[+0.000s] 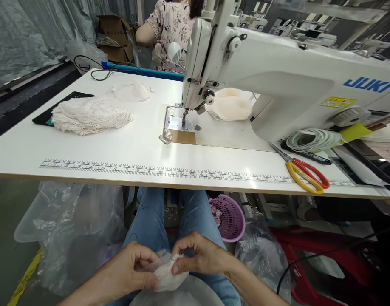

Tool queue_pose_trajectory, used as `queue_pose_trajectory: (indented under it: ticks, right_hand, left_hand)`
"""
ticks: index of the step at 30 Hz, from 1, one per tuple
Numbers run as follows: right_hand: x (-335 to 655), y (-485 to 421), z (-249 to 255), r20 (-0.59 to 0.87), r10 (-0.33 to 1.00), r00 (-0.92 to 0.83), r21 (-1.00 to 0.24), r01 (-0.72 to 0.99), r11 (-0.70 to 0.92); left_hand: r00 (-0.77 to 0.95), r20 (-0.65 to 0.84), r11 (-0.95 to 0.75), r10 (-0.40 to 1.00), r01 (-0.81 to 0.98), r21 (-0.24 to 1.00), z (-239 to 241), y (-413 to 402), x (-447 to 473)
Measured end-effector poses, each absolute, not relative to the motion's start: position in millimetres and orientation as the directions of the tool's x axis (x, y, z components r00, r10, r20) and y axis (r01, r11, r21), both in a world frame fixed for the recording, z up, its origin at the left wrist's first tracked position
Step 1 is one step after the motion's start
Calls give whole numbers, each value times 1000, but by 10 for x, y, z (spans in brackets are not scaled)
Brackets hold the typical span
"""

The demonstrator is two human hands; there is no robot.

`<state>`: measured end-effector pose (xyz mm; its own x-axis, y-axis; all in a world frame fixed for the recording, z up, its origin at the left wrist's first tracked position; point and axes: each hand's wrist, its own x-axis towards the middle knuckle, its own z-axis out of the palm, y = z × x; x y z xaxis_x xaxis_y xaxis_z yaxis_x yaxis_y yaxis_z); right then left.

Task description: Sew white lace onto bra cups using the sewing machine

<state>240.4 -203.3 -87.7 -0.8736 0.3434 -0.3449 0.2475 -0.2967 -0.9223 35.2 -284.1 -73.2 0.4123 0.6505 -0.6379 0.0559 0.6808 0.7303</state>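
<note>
Lace-trimmed fabric (172, 282): one piece, over the lap (195, 214), lace edge (164, 268) slanting up rightward
Left hand (126, 268), right hand (203, 254): fingers (182, 266) pinching it, both sides
Desk (144, 148): one JUKI sewing machine (284, 63), one scissors (305, 173)

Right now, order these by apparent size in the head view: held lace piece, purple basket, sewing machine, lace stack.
1. Sewing machine
2. Lace stack
3. Purple basket and held lace piece: too close to rank, both being partly hidden.

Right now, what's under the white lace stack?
Under the white lace stack: a flat black object, showing at the stack's left and far edges. The rest is covered, so can't tell.
</note>
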Motion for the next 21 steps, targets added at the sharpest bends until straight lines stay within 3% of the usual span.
queue_pose_trajectory:
  ticks: [4,8,21]
  right_hand:
    - [2412,-2047,-844,-312,381,-870,-950,282,-134]
    - [2436,-2045,-828,-299,408,-863,-954,286,-92]
    - [2417,-2094,-902,-216,455,-864,-975,217,-51]
  left_hand:
    - [319,-641,612,698,200,765,-798,-2834,417]
    - [286,-654,589,700,285,756,-804,-2850,408]
    - [314,-648,591,694,267,762,-744,-2842,417]
